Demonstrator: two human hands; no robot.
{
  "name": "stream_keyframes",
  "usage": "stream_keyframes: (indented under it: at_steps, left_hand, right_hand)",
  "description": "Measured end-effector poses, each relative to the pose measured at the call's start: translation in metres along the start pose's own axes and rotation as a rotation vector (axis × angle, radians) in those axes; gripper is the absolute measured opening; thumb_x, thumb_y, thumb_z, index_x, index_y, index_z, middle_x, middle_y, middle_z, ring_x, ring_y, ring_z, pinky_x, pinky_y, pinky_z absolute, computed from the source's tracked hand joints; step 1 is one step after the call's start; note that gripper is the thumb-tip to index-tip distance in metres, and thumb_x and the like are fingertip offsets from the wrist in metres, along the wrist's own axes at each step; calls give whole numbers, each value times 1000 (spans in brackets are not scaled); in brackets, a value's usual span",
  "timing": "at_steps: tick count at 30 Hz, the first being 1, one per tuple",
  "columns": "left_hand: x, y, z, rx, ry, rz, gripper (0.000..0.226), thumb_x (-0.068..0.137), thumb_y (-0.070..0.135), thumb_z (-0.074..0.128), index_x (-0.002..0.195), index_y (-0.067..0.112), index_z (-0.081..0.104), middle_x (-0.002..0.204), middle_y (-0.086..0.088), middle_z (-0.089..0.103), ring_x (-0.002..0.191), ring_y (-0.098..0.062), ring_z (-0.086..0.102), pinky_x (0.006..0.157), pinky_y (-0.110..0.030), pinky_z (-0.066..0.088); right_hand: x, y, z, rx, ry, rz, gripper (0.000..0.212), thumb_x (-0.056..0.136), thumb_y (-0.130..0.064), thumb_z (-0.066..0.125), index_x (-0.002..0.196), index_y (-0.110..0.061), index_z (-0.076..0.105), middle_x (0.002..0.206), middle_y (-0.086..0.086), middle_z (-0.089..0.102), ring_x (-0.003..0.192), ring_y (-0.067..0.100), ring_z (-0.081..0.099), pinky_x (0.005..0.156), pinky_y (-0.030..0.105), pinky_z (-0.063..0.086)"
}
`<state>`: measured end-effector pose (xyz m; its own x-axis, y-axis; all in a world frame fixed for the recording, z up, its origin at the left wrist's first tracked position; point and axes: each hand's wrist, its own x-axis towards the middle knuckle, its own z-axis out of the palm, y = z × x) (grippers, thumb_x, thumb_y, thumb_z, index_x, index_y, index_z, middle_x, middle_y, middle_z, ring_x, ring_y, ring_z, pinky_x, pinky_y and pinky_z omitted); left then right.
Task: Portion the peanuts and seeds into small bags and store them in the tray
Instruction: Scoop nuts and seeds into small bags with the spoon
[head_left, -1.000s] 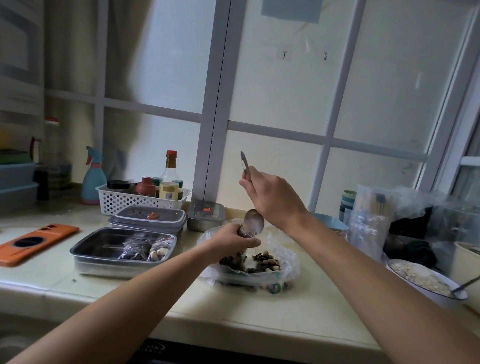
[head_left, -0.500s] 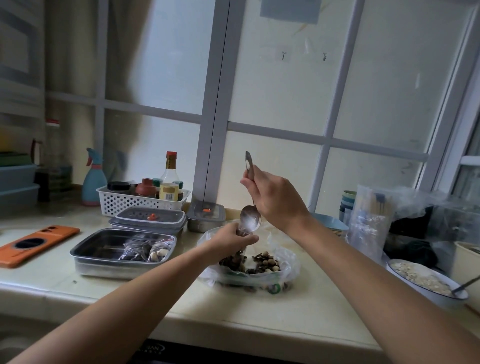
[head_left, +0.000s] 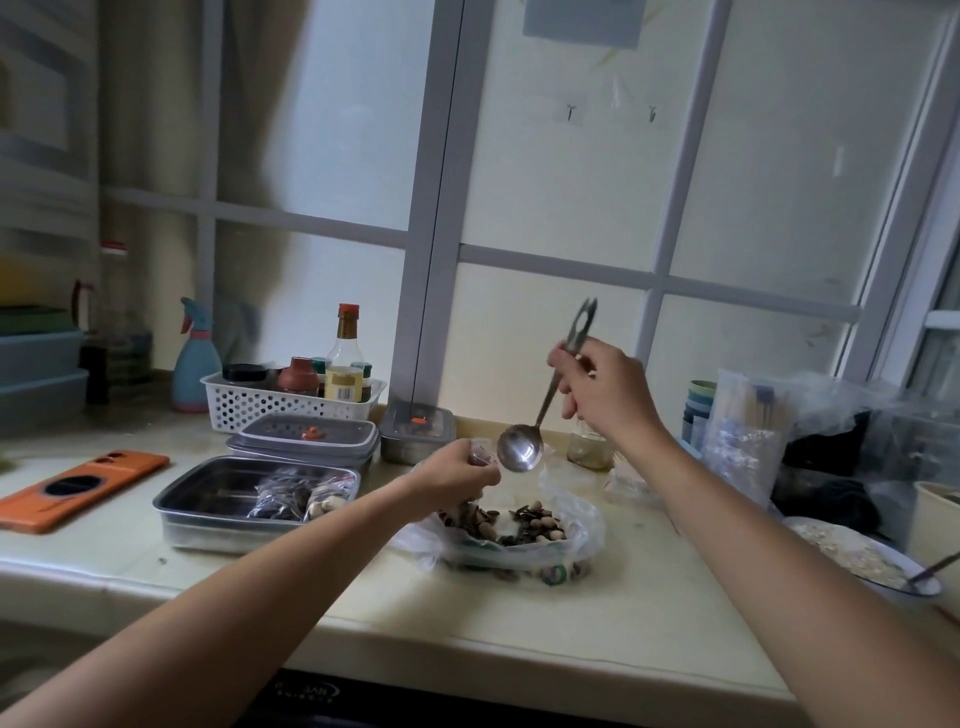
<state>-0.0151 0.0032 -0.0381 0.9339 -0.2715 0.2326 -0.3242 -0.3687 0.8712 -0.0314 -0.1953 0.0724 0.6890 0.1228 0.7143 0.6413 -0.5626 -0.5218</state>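
Observation:
A large clear bag of peanuts and seeds lies open on the counter in the middle. My left hand grips a small clear bag just above it; the small bag is mostly hidden by my fingers. My right hand holds a metal spoon by its handle, tilted, with the empty bowl beside the small bag's mouth. To the left stands a steel tray with filled small bags lying in it.
An orange phone lies at far left. Behind the tray are stacked lidded containers, a small steel box and a white basket of bottles. At right are plastic bags, stacked cups and a bowl of grain.
My right hand has swung to the right and tipped the spoon from upright to slanted, its bowl now beside the small bag. My left hand has stayed in place.

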Motion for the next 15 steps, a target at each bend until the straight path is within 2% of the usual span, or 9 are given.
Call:
stream_keyframes:
  at_steps: [3, 5, 8, 10, 13, 15]
  left_hand:
    - [-2, -1, -2, 54, 42, -14, 6, 89, 15, 63, 89, 10, 59, 78, -7, 54, 71, -19, 49, 67, -30, 43]
    - [1, -5, -1, 90, 101, -26, 15, 89, 18, 65, 98, 6, 62, 84, -6, 61, 75, -18, 54, 72, -31, 47]
    - [3, -3, 2, 76, 149, 3, 11, 84, 22, 62, 89, 13, 59, 79, -4, 58, 70, -17, 52, 71, -32, 48]
    - [6, -3, 4, 83, 168, 14, 9, 82, 24, 58, 86, 17, 55, 76, -5, 54, 67, -17, 50, 69, -31, 44]
    - [12, -2, 7, 103, 229, 4, 14, 79, 29, 56, 86, 16, 55, 74, -4, 56, 67, -17, 52, 66, -31, 44]
    - [18, -1, 8, 137, 269, -4, 21, 79, 31, 57, 82, 11, 57, 74, -3, 62, 67, -19, 55, 67, -35, 50]
  right_hand:
    - [-3, 22, -2, 157, -49, 285, 16, 100, -26, 64, 99, -12, 72, 78, 11, 72, 59, 21, 73, 55, 25, 54]
    - [-7, 33, 1, 165, -15, 384, 21, 102, -26, 61, 98, -8, 70, 76, 11, 73, 59, 21, 74, 56, 28, 56]
    - [-15, 40, 6, 161, 61, 452, 30, 103, -29, 59, 92, -2, 66, 67, 10, 73, 55, 24, 73, 54, 31, 58]
    - [-20, 41, 8, 207, 78, 471, 32, 103, -30, 61, 91, -1, 65, 66, 12, 73, 54, 26, 73, 48, 29, 56]
    - [-28, 40, 13, 265, 79, 469, 33, 102, -31, 63, 91, 0, 64, 66, 16, 72, 53, 29, 72, 43, 27, 52]
    - [-33, 40, 16, 298, 86, 464, 36, 101, -31, 64, 87, 2, 63, 63, 16, 70, 51, 31, 71, 42, 28, 50]
